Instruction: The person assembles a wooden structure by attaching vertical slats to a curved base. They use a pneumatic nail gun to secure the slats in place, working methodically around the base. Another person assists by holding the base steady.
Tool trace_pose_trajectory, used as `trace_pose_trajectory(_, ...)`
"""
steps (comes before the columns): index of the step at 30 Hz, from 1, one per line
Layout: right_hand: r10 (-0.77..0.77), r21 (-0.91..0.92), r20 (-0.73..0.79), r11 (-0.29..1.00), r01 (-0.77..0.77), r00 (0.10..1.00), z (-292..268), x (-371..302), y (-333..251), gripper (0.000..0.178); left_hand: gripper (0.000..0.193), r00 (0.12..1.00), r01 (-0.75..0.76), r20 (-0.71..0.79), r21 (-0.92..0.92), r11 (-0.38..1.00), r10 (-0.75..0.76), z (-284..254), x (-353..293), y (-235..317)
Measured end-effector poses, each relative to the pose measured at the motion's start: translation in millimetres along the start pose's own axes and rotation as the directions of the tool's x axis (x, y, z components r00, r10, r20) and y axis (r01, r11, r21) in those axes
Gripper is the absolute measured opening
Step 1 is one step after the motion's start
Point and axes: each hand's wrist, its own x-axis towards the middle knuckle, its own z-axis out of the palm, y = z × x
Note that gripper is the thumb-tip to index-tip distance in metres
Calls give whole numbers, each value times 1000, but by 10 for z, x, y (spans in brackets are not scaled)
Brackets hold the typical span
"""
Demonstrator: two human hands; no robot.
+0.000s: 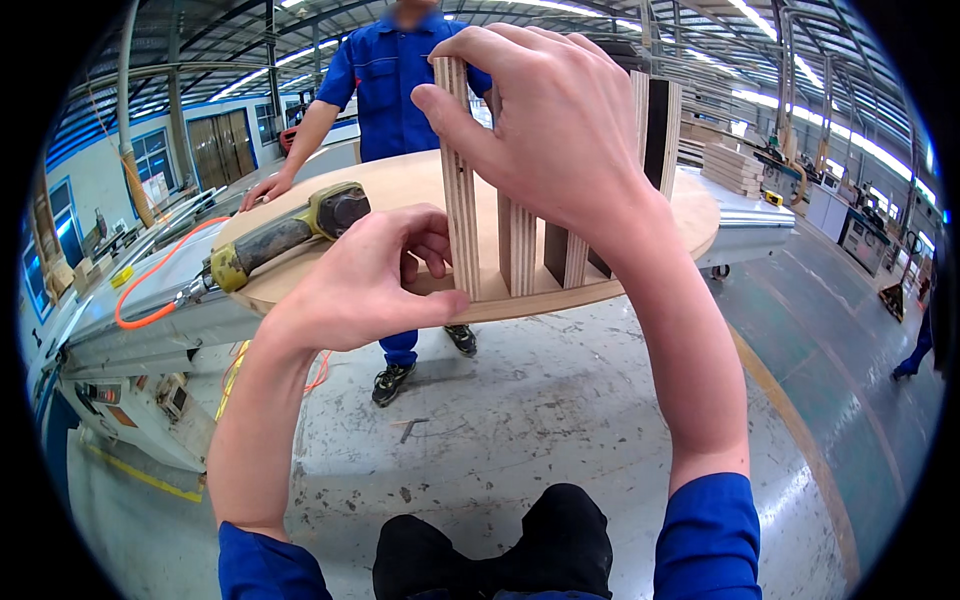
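Observation:
A narrow plywood board (pixel 461 225) with striped layered edges stands upright near the front rim of a rounded wooden panel (pixel 400 185). My right hand (pixel 550 125) reaches over its top end, thumb on the left and fingers over the top. At its foot, my left hand (pixel 365 275) has the thumb against the front and curled fingers at the left side. To the right, a second upright plywood piece (pixel 517 245) and a dark-faced plywood piece (pixel 566 255) stand on the panel, partly hidden by my right hand and forearm.
A worn yellow-green and black air nailer (pixel 285 235) lies on the panel's left, joined to an orange hose (pixel 145 322). Across the panel stands a person in blue workwear (pixel 395 95), one hand on its edge. Stacked boards (pixel 733 168) lie at the right.

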Motion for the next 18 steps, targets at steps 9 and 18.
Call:
trace_pose_trajectory(9,-24,-2,2,1000,24,1000,15,3,18,30,57,1000,24,-17,8,1000,-24,-1,-21,68)
trace_pose_trajectory(18,-34,3,0,999,34,999,29,-2,23,27,41,999,38,-31,-18,999,-39,18,-30,123)
